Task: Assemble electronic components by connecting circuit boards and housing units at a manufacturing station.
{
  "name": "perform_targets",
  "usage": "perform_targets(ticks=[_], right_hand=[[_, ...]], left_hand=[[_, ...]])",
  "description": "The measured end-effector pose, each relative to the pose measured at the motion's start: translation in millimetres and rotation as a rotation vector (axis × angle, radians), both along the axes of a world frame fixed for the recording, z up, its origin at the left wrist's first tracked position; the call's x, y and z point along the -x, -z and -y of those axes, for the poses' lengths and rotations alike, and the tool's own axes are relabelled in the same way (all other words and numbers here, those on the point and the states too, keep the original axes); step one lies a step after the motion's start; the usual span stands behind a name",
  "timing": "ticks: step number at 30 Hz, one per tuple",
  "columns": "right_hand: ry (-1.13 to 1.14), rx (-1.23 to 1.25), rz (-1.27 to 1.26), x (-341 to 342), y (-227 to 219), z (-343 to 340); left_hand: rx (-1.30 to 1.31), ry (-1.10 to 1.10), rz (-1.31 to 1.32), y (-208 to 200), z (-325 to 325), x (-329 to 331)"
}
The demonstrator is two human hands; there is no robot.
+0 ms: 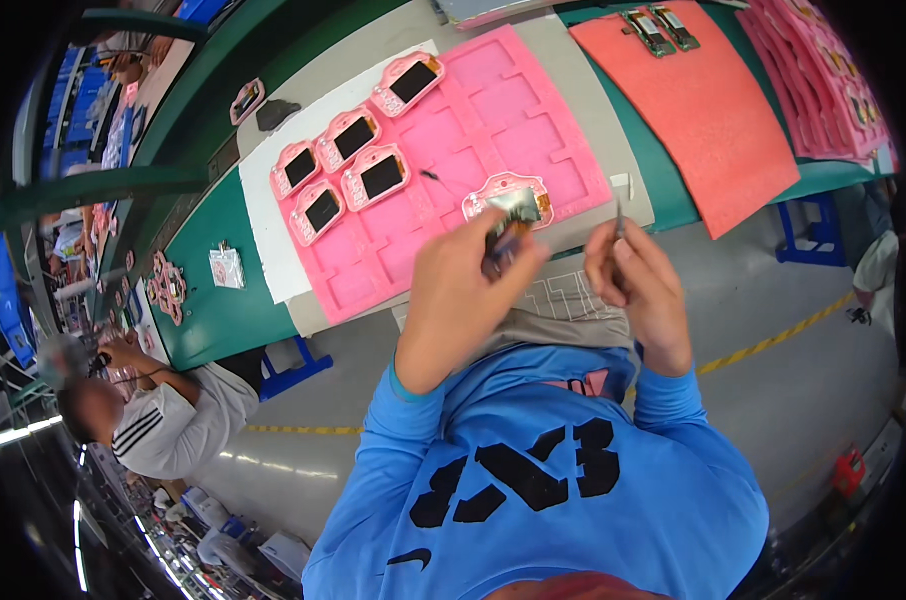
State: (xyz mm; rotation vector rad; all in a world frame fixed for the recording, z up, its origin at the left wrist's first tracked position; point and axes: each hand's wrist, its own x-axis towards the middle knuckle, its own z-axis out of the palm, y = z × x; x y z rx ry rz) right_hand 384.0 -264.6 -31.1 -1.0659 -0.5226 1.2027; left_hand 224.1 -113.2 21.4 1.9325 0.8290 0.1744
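Note:
My left hand (455, 290) is closed on a small circuit board (501, 243) at the near edge of the pink foam tray (443, 130). Its details are partly hidden by my fingers. Just beyond the fingertips lies a pink-rimmed device housing (538, 190), with a shiny part inside. Off to the right, my right hand (648, 285) pinches a thin pointed tool, apparently tweezers (620, 215), tip upward. On the tray's left side rest several pink housings with black screens, one of them a screen unit (381, 176).
A salmon foam sheet (703, 120) carries two circuit boards (663, 30) at its far end. Stacked pink trays (823, 80) stand at the far right. On the green bench to the left are a small bag (227, 268) and pink frames (166, 287). A co-worker (173, 420) sits at left.

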Motion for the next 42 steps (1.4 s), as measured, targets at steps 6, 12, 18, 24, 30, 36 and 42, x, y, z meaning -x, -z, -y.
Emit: perform_targets(ticks=[6,12,18,24,30,36,42], right_hand=[[-0.147,0.116,-0.016,-28,-3,8],[-0.337,0.204,-0.027,-26,-13,-15],[-0.385,0.161,-0.016,-16,-1,-27],[-0.384,0.163,-0.074,-12,-2,-27],[-0.336,0.2,-0.125,-8,-1,-28],[-0.311,0.202,-0.178,-7,-2,-31],[-0.309,0.178,-0.23,-5,4,-31]], left_hand=[[-0.178,-0.146,-0.026,10,-17,-49],[0.108,-0.245,0.087,22,-25,-42],[0.285,-0.285,0.176,26,-31,-37],[0.3,-0.251,0.15,26,-35,-35],[0.272,-0.233,0.155,28,-34,-34],[0.233,-0.217,0.148,31,-33,-33],[0.219,-0.213,0.154,32,-33,-33]])
